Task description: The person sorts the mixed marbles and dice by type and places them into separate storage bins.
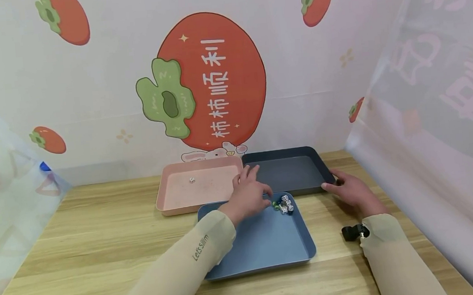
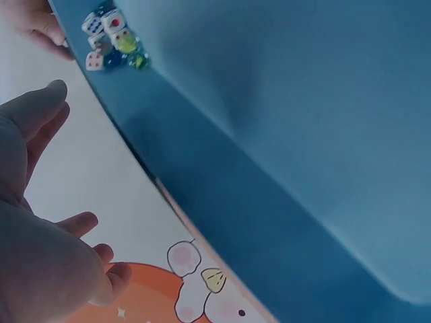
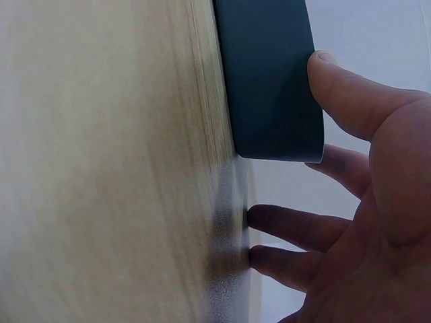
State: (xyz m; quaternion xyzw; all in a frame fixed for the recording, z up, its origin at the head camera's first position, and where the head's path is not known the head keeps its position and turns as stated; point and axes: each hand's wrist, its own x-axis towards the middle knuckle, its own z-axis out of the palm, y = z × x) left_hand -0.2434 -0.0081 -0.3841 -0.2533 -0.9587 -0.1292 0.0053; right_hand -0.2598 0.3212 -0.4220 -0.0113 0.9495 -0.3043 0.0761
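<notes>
My left hand (image 1: 246, 197) hangs over the far part of the blue tray (image 1: 265, 251), its fingers spread and holding nothing. To its right, several white dice (image 1: 284, 207) lie bunched with small green and dark blue glassy pieces (image 2: 138, 60) in the tray's far right corner. Behind stands the dark grey tray (image 1: 288, 173). My right hand (image 1: 354, 191) grips its near right corner: the thumb (image 3: 337, 84) lies on the rim and a forefinger is partly hidden behind the wall. The other fingers of that hand extend below, close to the table.
A pink tray (image 1: 162, 192) with a single white die (image 1: 192, 180) stands at the back left, touching the dark grey tray. Under all three trays is a wooden table (image 1: 103, 250). Printed sheets (image 1: 297, 78) rise behind and along both sides. A black strap piece (image 1: 353, 232) sits by the right sleeve.
</notes>
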